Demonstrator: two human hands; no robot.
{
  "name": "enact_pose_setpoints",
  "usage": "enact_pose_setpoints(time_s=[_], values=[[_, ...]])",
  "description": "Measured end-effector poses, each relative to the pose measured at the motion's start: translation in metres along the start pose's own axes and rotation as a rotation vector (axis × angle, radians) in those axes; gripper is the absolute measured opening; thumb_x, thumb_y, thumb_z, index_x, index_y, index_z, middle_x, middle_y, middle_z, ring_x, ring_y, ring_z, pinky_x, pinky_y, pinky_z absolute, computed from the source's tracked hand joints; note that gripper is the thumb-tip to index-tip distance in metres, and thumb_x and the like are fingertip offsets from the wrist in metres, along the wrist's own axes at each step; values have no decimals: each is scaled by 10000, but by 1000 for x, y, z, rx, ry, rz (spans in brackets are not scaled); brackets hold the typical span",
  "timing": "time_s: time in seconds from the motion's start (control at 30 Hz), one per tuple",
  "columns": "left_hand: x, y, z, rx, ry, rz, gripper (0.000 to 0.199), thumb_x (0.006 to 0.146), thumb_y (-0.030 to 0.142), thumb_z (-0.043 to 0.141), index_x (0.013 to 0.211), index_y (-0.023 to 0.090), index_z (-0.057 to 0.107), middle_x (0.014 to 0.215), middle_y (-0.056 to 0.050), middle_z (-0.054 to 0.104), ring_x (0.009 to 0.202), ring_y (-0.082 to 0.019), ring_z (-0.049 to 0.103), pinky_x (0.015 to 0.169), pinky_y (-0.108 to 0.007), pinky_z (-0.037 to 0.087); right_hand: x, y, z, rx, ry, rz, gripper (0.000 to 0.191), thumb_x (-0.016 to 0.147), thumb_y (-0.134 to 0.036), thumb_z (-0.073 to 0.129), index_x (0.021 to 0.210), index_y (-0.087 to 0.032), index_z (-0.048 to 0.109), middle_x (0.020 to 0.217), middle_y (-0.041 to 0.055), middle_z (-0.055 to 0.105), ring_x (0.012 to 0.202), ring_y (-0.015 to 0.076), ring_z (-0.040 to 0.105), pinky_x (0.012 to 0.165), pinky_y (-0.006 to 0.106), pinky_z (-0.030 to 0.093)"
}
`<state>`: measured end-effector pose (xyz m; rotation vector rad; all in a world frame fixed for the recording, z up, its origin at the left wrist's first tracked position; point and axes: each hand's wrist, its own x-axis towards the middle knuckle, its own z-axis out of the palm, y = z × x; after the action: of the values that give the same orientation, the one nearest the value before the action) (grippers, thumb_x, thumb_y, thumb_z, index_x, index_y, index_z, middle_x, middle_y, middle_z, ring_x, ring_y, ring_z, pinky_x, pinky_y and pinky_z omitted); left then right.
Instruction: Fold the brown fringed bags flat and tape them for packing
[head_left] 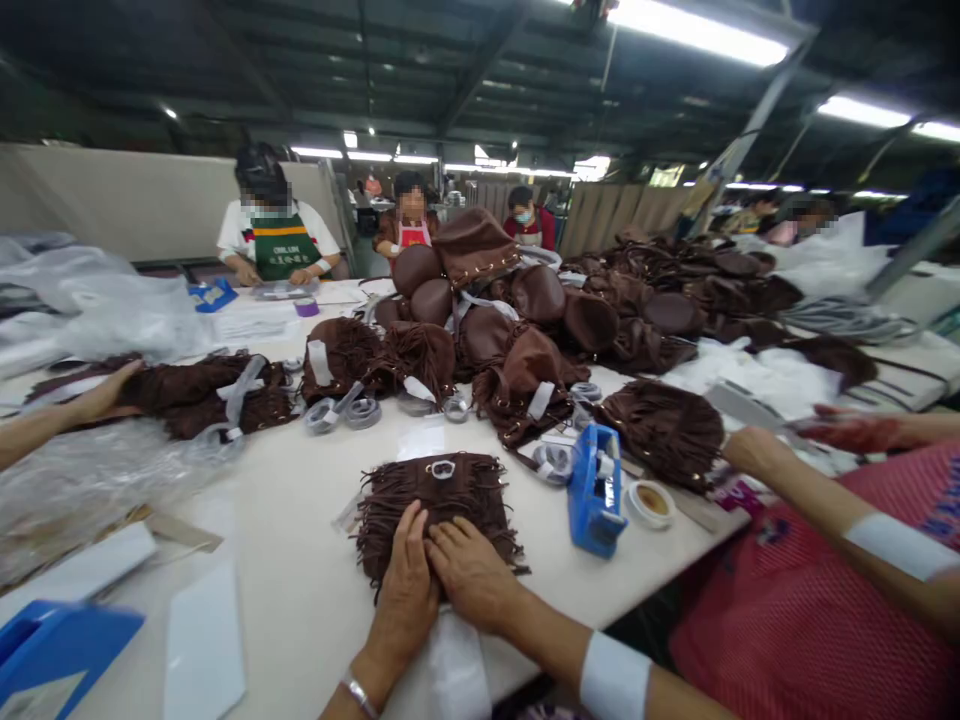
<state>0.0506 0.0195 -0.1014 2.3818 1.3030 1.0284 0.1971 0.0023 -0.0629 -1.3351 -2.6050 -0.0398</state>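
Observation:
A dark brown fringed bag [450,488] lies flat on the white table [300,560], a pale-rimmed clasp near its top edge. My left hand [409,580] rests on the bag's lower middle, fingers extended over the fringe. Beside it, almost touching, my right hand [472,570] lies on the fringe with its fingers spread a little. Neither hand grips anything that shows. Under my wrists a whitish translucent strip [457,665] runs from the bag toward the table's front edge.
A blue tape dispenser [596,490] and tape roll [649,503] are right of the bag. Brown bags [484,340] are heaped behind. Another blue dispenser [67,650] is front left. A person in red [817,600] works close on the right; another person's hand [105,395] reaches in left.

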Motion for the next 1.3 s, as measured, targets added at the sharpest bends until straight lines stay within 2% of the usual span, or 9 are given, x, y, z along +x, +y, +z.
enact_pose_setpoints(time_s=[0.1, 0.17, 0.3, 0.37, 0.5, 0.6, 0.83, 1.17, 1.3], values=[[0, 0, 1, 2, 12, 4, 665, 892, 122, 464, 1481, 164, 158, 1545, -193, 235, 1454, -296, 250, 1136, -564, 365, -1, 17, 0, -27, -2, 123, 464, 984, -328, 414, 1412, -151, 446, 1435, 137, 492, 1339, 301, 386, 1136, 539, 217], [1, 0, 2, 15, 5, 8, 626, 905, 169, 483, 1459, 162, 193, 1537, -190, 250, 1452, -297, 254, 1132, -562, 372, -11, 29, -5, -57, -3, 313, 499, 993, -396, 394, 1435, -169, 432, 1452, 148, 474, 1344, 326, 383, 1115, 563, 222], [1, -3, 1, 120, -42, 51, 450, 910, 202, 488, 1339, 147, 360, 1478, -181, 344, 1397, -290, 350, 1103, -532, 413, -34, 41, -20, -104, -100, 774, 504, 989, -391, 416, 1340, -46, 530, 1172, 251, 644, 1139, 355, 564, 1000, 562, 348], [2, -6, 0, 195, -74, 95, 355, 915, 218, 486, 1259, 139, 438, 1418, -179, 418, 1329, -281, 432, 1072, -507, 446, -42, 36, -27, -125, -97, 830, 448, 982, -324, 443, 1301, -32, 560, 1160, 262, 645, 1122, 353, 576, 1003, 558, 349], [2, -8, -2, 255, -127, 143, 303, 928, 228, 460, 1212, 144, 521, 1331, -162, 528, 1235, -274, 515, 1004, -490, 487, -46, 12, -25, -39, 17, 404, 591, 947, -382, 523, 1475, -160, 378, 1530, 184, 355, 1407, 318, 312, 1137, 530, 223], [-1, -8, -6, 285, -186, 160, 373, 943, 258, 442, 1290, 148, 523, 1370, -157, 531, 1263, -280, 502, 1011, -486, 473, -47, 7, -7, 44, -54, 148, 877, 839, -546, 637, 1536, -205, 230, 1599, 134, 219, 1467, 322, 166, 1160, 554, 176], [-12, -12, -21, 317, -359, 240, 574, 956, 410, 442, 1475, 179, 360, 1579, -117, 297, 1476, -275, 211, 1198, -514, 193, -53, 38, 19, 22, -182, 44, 785, 909, -483, 585, 1535, -179, 220, 1607, 150, 167, 1477, 315, 146, 1148, 550, 226], [-14, -7, -30, 382, -407, 308, 710, 896, 419, 550, 1499, 146, 292, 1596, -143, 239, 1491, -306, 134, 1196, -543, 193, -50, 49, 7, 91, -246, -21, 800, 915, -489, 574, 1549, -209, 175, 1618, 137, 120, 1479, 318, 131, 1139, 538, 232], [-35, 8, -43, 327, -331, 257, 702, 924, 345, 515, 1520, 138, 206, 1597, -146, 233, 1491, -305, 137, 1196, -559, 213, -49, 51, 7, 111, -276, -16, 785, 921, -506, 554, 1548, -215, 181, 1620, 124, 122, 1476, 323, 145, 1120, 536, 265]])
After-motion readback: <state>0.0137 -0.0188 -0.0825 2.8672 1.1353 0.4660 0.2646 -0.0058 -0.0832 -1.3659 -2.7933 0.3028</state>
